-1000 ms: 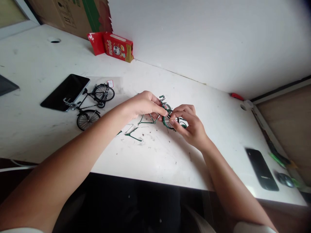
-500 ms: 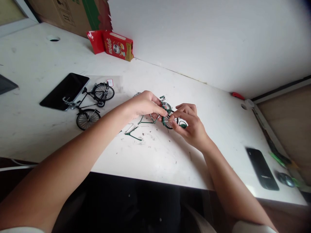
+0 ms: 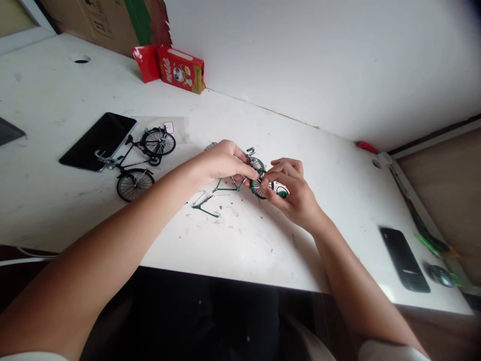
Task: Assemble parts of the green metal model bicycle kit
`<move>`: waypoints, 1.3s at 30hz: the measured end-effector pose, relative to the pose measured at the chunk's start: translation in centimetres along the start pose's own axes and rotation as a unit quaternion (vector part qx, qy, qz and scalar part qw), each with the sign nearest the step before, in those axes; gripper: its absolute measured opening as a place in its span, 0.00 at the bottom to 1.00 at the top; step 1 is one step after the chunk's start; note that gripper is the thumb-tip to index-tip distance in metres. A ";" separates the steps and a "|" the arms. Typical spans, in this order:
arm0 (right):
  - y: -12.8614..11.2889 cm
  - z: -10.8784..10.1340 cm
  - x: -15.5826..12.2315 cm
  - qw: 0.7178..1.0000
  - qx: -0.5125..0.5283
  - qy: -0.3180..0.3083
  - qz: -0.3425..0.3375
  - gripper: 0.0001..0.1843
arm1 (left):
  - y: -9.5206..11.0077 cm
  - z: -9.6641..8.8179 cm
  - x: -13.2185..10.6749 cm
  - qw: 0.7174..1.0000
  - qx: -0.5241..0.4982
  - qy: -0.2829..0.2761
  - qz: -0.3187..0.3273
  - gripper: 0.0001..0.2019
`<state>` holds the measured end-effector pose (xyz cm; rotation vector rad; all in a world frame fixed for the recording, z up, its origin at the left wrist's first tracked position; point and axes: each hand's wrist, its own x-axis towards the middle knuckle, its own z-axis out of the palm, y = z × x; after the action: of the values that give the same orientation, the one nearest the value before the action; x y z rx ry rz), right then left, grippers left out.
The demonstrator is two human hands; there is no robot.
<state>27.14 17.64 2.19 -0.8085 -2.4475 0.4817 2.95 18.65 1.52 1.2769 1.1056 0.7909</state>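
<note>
Over the middle of the white desk, my left hand (image 3: 232,161) grips a green miniature bicycle frame (image 3: 225,189) with a small spoked wheel (image 3: 258,190) at its right end. The left thumb presses by the wheel's rim. My right hand (image 3: 293,189) pinches at the wheel's spokes, thumb against forefinger; whether a tiny part sits between these fingertips cannot be made out. Another small wheel (image 3: 257,163) shows just behind. A round green piece (image 3: 282,192) lies below the right fingers. Nearer me rests a loose green fork-shaped part (image 3: 206,211), with tiny bits scattered around it.
To the left, a black model bicycle (image 3: 161,142) lies partly over a dark-screened tablet (image 3: 92,145) and a clear plastic bag (image 3: 181,129). A red box (image 3: 182,71) stands by the wall. At right are a black phone (image 3: 404,258) and a mouse (image 3: 440,275).
The whole view has shifted very slightly. Both hands keep almost the same hold on the small wheel and frame.
</note>
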 end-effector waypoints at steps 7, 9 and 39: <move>0.1 0.2 0.0 1.000 0.004 0.004 0.003 0.02 | 0.1 0.1 0.0 1.000 0.001 -0.005 0.002 0.07; 0.0 0.2 0.0 1.000 0.002 0.003 0.006 0.02 | 0.1 0.1 0.0 1.000 -0.001 0.005 -0.009 0.07; 1.0 0.0 0.5 0.882 0.357 0.080 0.298 0.19 | 1.4 0.5 -0.4 0.993 -0.089 0.051 0.053 0.15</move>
<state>27.25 18.68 1.85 -1.1739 -1.6112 1.3740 3.46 18.30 2.90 1.1625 1.0301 1.0207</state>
